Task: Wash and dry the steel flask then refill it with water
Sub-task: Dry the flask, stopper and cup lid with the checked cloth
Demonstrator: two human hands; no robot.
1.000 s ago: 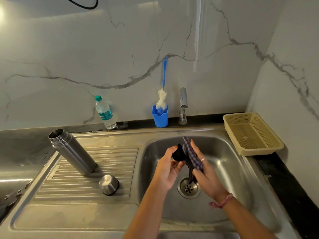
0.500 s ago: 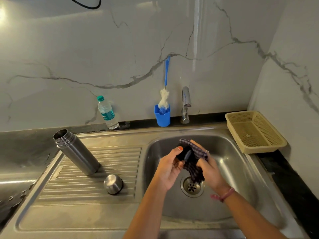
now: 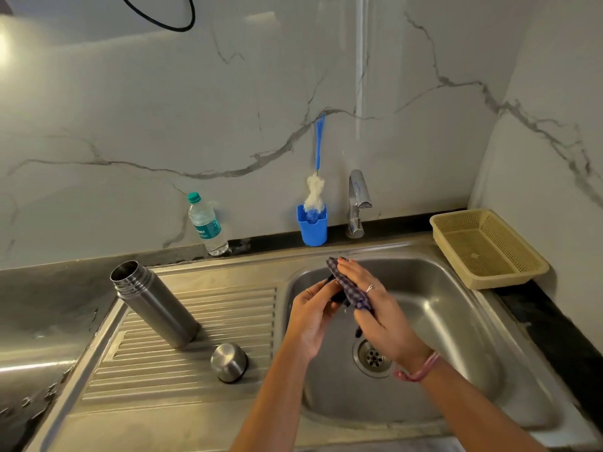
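Drying a small dark flask part, a person is working over the steel sink (image 3: 456, 321), where the basin is sitting to the right of a ribbed draining board (image 3: 182, 363). On that board the steel flask (image 3: 153, 308) is standing open-mouthed and leaning toward the back left in this wide view, well apart from both hands. Against the marble wall a mesh basket (image 3: 489, 249) is resting at the far right, a tap (image 3: 357, 203) is standing behind the basin, a blue holder (image 3: 312, 228) is carrying a bottle brush (image 3: 315, 190), and a plastic water bottle (image 3: 205, 223) is waiting near the flask. Just in front of the flask its rounded steel cap (image 3: 228, 362) is lying mouth-down. Over the basin the left hand (image 3: 310, 324) is curling its fingers round the dark stopper (image 3: 336, 290), mostly hidden, while the right hand (image 3: 381, 318) is pressing a checked cloth (image 3: 350, 287) against it, fingers fairly straight above and the cloth's lower end caught under the thumb. By the look of things, the drying step is in hand, with washing seemingly done and refilling not yet begun. What follows is likely calling for the stopper to be set down dry beside the cap, and the flask to be steadied before any water is poured
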